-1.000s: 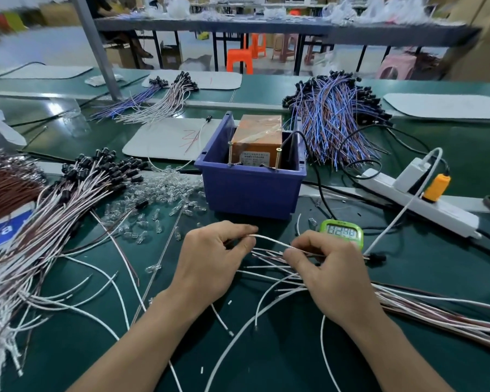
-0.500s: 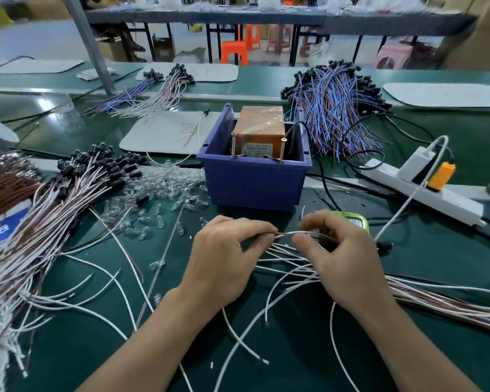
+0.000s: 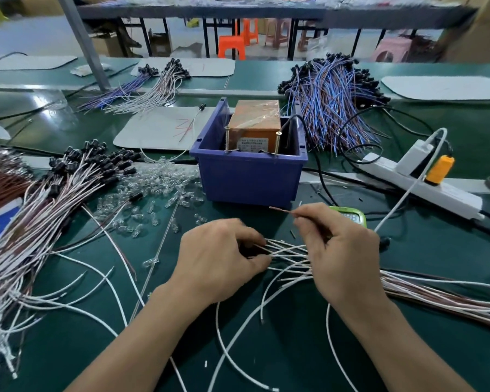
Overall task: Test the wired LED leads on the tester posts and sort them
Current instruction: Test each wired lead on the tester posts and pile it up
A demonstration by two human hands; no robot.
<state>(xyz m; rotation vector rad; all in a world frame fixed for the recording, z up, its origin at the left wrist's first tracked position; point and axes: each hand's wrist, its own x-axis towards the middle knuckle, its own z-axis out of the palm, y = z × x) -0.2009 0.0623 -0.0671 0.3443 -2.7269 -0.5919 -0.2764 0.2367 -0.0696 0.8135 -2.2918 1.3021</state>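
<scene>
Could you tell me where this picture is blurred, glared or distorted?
Head view: motion blur smears the far shelf; glare sits on the green table at left; wide-angle distortion bows its edges; blue bin and right hand pinching a red lead look sharp.

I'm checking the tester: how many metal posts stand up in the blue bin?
2: left post and right post, at the front corners of the orange box, inside the blue bin.

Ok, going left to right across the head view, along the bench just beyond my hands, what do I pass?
Bundle of black-capped leads → pile of loose clear LEDs → blue bin → green timer → white power strip.
</scene>
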